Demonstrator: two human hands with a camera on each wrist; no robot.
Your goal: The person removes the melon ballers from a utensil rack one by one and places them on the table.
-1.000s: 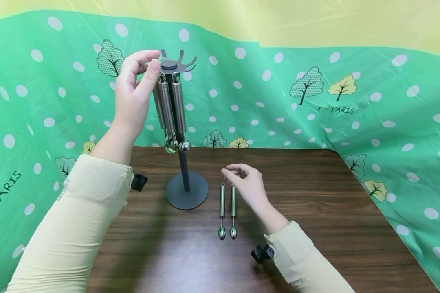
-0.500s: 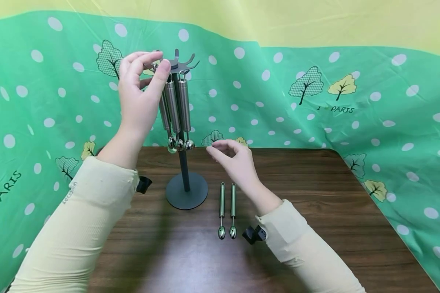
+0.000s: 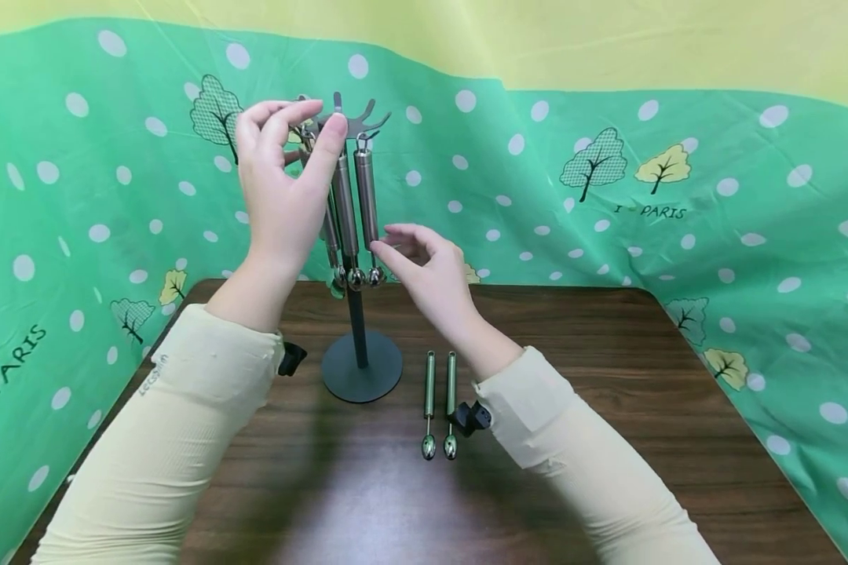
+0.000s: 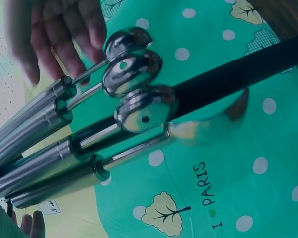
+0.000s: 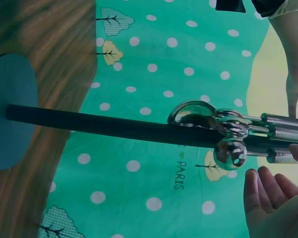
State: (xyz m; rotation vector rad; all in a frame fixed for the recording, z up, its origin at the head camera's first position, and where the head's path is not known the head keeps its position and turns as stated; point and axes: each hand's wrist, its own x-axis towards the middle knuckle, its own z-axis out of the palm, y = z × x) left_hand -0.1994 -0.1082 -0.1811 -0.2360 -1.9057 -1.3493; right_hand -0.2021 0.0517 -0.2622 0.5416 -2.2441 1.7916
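A dark metal rack (image 3: 356, 329) stands on the table, its top ringed with upturned hooks. Several steel melon ballers (image 4: 144, 106) hang from it, with small holes in their round heads. Beside them hangs a utensil with a longer curved shiny head (image 4: 208, 131). My left hand (image 3: 283, 176) grips the rack's top at the left hooks between thumb and fingers; the exact contact is partly hidden. My right hand (image 3: 427, 267) is at the rightmost hanging melon baller (image 3: 366, 196), thumb by its lower handle, fingers apart and not closed round it.
Two more melon ballers (image 3: 429, 392) lie side by side on the brown wooden table (image 3: 608, 408), right of the rack's round base (image 3: 360, 384). A green and yellow dotted cloth (image 3: 509, 173) hangs behind and along both sides.
My right hand has risen from above the lying melon ballers up to the hanging ones. My left hand has moved right, and the rack's hooks and hanging utensils have turned rightward with it.
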